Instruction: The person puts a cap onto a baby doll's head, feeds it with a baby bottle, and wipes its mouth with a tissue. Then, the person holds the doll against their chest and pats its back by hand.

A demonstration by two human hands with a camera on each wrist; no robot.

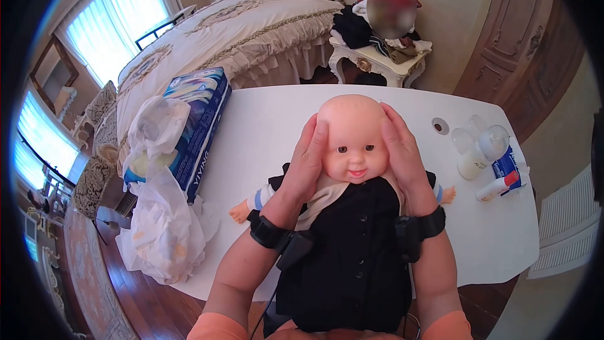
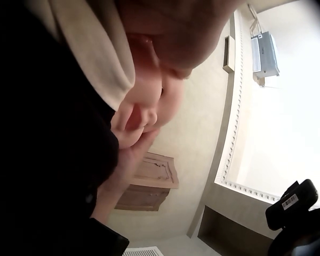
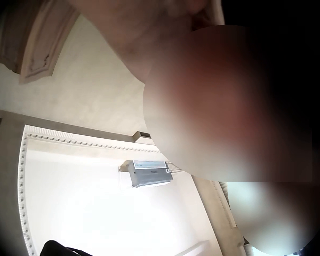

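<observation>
A baby doll (image 1: 353, 151) with a smiling face and bald head is at the middle of the white table (image 1: 251, 126), facing up toward the head camera. My left hand (image 1: 307, 160) lies along one side of its head, thumb by the cheek. On the other side, my right hand (image 1: 402, 154) presses its palm and straight fingers against the head. A black garment (image 1: 343, 245) with a row of buttons covers the doll's body, with cream cloth (image 1: 318, 208) showing below the chin. The doll's small hands stick out at both sides from white sleeves with blue bands.
At the table's left stand a blue package (image 1: 211, 126) and crumpled white plastic bags (image 1: 165, 233). Baby bottles (image 1: 475, 162), a white tube with a red cap (image 1: 499, 186) and a blue packet (image 1: 508, 165) are at the right. A bed (image 1: 251, 31) is behind the table.
</observation>
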